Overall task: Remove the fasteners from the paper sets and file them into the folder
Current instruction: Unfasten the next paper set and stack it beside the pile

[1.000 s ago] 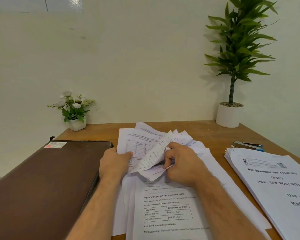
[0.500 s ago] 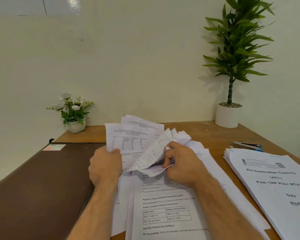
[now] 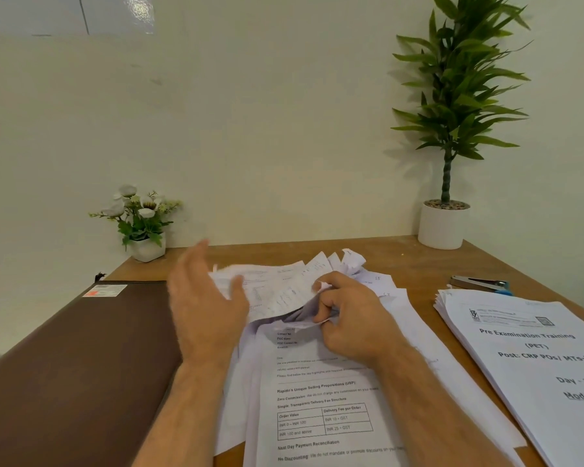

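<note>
"Pre Examination Training (PET)" on right stack [image 3: 533,365]

Two bare hands – left hand [image 3: 204,308], right hand [image 3: 348,318]. Two groups of printed papers – one loose paper set [image 3: 321,392] at centre, one stacked pile [image 3: 533,362] at right. One brown folder [image 3: 71,375]. One stapler [image 3: 479,284]. Two potted plants – one small flower pot [image 3: 142,224], one tall leafy plant [image 3: 449,129].

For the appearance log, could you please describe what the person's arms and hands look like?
Both forearms are bare, with no sleeves in view. The left hand and the right hand wear no gloves, and no rings, watch or wristband are visible.
</note>
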